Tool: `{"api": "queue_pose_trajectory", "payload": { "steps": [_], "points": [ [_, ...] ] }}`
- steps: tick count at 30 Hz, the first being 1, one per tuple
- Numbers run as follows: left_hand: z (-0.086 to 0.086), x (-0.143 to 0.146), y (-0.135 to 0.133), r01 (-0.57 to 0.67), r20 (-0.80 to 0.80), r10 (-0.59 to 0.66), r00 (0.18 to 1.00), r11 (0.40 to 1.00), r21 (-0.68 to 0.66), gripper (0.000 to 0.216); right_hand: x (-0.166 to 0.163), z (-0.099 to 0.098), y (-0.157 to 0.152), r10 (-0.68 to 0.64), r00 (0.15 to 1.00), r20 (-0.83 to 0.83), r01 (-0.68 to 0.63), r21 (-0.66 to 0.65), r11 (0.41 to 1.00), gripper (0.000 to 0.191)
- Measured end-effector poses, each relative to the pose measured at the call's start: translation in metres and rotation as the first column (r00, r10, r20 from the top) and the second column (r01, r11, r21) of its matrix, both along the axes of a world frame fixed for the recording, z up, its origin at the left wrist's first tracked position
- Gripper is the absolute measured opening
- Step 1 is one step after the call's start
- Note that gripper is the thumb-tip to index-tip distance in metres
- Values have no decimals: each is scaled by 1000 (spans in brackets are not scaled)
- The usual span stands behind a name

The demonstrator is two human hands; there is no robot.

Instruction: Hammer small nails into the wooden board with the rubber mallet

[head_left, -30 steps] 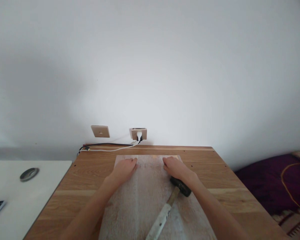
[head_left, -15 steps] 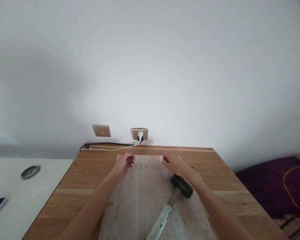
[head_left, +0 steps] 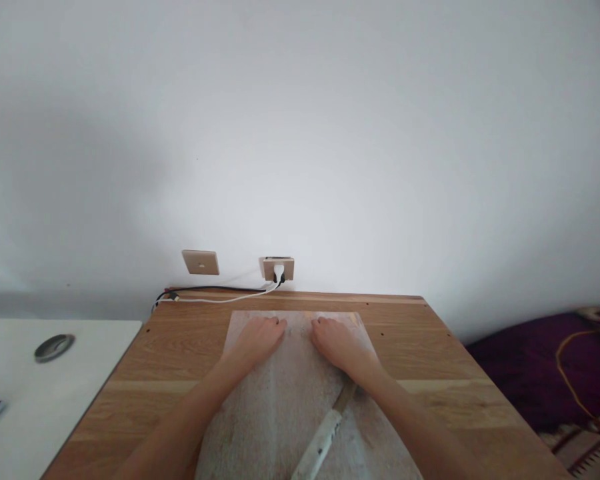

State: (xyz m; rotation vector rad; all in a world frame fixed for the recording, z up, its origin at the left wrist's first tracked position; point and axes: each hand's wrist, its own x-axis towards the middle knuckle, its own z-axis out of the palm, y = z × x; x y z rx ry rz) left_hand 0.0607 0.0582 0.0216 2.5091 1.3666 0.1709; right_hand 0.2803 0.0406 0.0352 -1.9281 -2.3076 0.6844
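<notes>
Board [head_left: 273, 413] is lying on the counter [head_left: 440, 357], probably stiff, best held by its sides; I'm holding left hand [head_left: 260, 337] and right hand [head_left: 336, 341] curled over it, cannot tell whether pinching anything.

This looks like a room in a home: a plain white wall [head_left: 330, 133] with a plugged-in power socket [head_left: 289, 269], a wooden worktop [head_left: 480, 420] at six o'clock, and soft purple fabric [head_left: 525, 367] at four o'clock.

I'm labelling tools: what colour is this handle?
The handle is whitish with dark marks, brown at its far end; head view.
</notes>
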Motion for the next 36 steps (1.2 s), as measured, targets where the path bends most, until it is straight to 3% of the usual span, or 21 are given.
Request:
{"api": "queue_pose_trajectory", "payload": {
  "steps": [6, 10, 14, 17, 22, 25, 27, 29, 33, 36],
  "points": [
    [-9, 3, 11, -131, 293, 151, 944, 987, -89, 26, 12, 6, 11, -42, 993, -112, 46, 29, 999, 36],
    [-16, 4, 15, -260, 455, 312, 834, 950, -173, 32, 22, 7, 19, -93, 978, -186, 85, -49, 995, 36],
    [-19, 1, 18, -297, 574, 437, 692, 898, -326, 34, 8, 6, 15, -75, 987, -144, 64, -75, 995, 34],
    [-18, 0, 18, -261, 598, 473, 647, 875, -409, 34, -12, 2, 8, -36, 998, -46, 34, -42, 999, 33],
    [-15, 10, 11, -231, 562, 430, 706, 891, -392, 22, -31, -8, 2, 11, 992, 125, -11, -5, 1000, 38],
    [-12, 20, 2, -188, 439, 305, 845, 939, -288, 1, -31, -4, 3, 41, 986, 164, -44, 16, 999, 37],
    [-10, 25, -2, -137, 328, 213, 920, 961, -240, 8, -27, 5, 4, 52, 985, 165, -58, 35, 998, 36],
    [-8, 29, -3, -114, 308, 191, 932, 961, -251, 12, -22, 15, 6, 49, 987, 155, -58, 54, 997, 35],
    [-6, 35, 7, -157, 490, 327, 808, 921, -356, 17, -9, 35, 8, 43, 992, 117, -51, 71, 996, 31],
    [-8, 44, 10, -154, 620, 480, 621, 850, -504, 27, -4, 48, 4, 66, 995, 75, -73, 96, 993, 21]
  ]
}}
